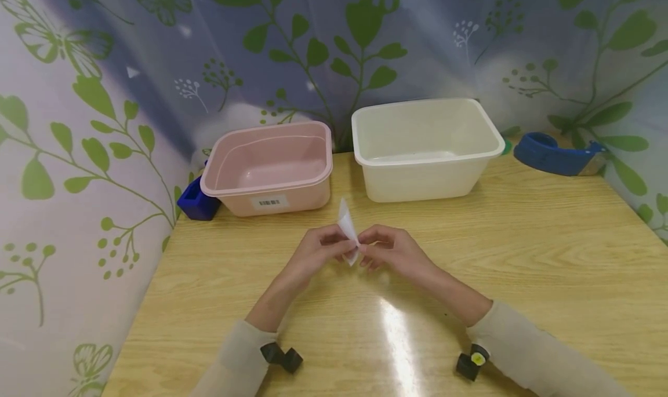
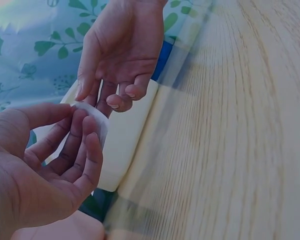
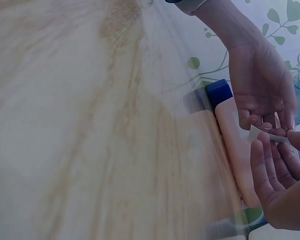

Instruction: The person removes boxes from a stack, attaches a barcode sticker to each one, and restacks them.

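Note:
A thin, folded-looking white piece [image 1: 346, 223], like paper or soft sheet, stands up between the two hands over the table. My left hand [image 1: 318, 249] pinches it between thumb and fingers. From the other side, the thumb and forefinger of my right hand [image 1: 394, 249] meet at its edge and pinch it there. In the left wrist view the white piece [image 2: 101, 122] shows a rounded edge beside the left fingers, the right hand [image 2: 122, 55] above it. Seen from the right wrist, a narrow strip of the piece [image 3: 265, 134] runs between both hands' fingertips.
A pink basin [image 1: 271, 197] stands at the back left and a white basin [image 1: 423, 179] at the back centre. A dark blue box [image 1: 198, 203] sits left of the pink one. At the back right lies a blue tape dispenser [image 1: 555, 156]. Patterned cloth [image 1: 323, 43] hangs behind.

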### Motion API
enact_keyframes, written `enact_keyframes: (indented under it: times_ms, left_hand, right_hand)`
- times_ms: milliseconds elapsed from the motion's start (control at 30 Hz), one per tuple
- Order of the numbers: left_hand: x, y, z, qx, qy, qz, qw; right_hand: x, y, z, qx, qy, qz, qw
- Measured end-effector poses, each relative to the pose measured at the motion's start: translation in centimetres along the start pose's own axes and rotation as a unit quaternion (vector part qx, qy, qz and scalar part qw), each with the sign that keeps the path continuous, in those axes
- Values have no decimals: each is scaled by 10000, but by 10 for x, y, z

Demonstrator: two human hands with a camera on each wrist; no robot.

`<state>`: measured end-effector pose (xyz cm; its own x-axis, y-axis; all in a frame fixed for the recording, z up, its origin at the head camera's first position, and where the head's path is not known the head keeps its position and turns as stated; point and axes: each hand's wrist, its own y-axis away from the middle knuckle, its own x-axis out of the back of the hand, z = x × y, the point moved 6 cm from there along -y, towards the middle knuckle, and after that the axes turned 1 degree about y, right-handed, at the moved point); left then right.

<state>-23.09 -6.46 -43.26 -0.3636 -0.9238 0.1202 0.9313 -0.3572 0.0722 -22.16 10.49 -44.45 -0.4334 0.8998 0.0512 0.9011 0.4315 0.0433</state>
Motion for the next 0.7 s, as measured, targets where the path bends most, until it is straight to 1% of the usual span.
enact_keyframes:
  times_ms: [200, 600, 700]
  left_hand:
    - [-3, -1, 1, -37, -104, -112, 9999]
    - [-6, -1, 2, -68, -84, -289, 9995]
    - [-6, -1, 1, -60, -89, -323, 9994]
  right_hand:
    - [4, 1, 3, 21, -43, -9, 10000]
    - [12, 5, 4, 161, -3, 111, 9998]
    - [15, 6, 5, 134, -27, 115, 9998]
